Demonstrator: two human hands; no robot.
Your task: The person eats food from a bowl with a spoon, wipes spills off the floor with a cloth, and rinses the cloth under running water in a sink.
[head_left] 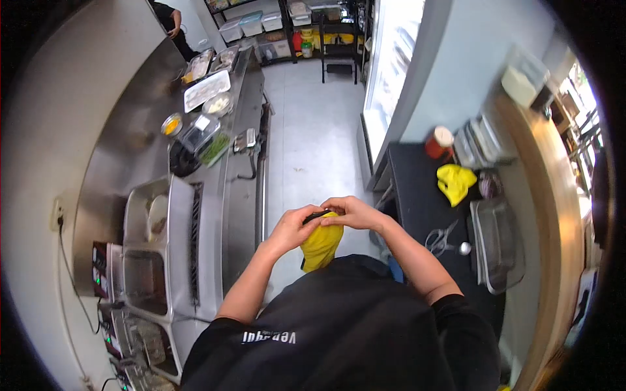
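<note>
In front of my chest I hold a yellow cloth item with both hands. It hangs down from my fingers, and a black strip shows along its upper edge and a dark bit at its lower corner. My left hand grips its left side, thumb and fingers closed at the black strip. My right hand pinches the upper right part, its fingertips close to those of the left. The exact kind of item cannot be made out.
To the left runs a steel counter with trays, tubs and metal food wells. On the right, a black table bears another yellow cloth, scissors, a red jar and clear containers. Another person stands far left.
</note>
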